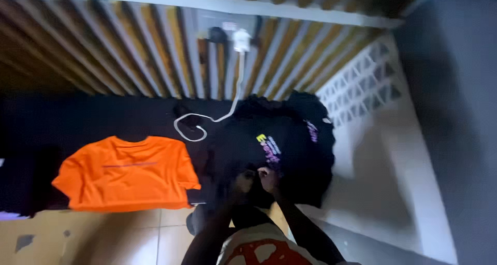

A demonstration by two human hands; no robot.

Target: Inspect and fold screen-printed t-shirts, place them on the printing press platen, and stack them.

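A pile of black garments (290, 140) with coloured prints lies at the right end of a dark surface (77, 125). My left hand (242, 182) and my right hand (268, 178) are close together at the pile's near edge, both gripping black fabric. To the left, an orange T-shirt (127, 173) lies spread flat on the dark surface, apart from my hands.
A white cable (217, 115) runs from a white charger plugged into the slatted wooden wall (155, 52) down onto the dark surface. A white patterned wall (362, 89) stands to the right. Tiled floor (103, 239) lies below, near my legs.
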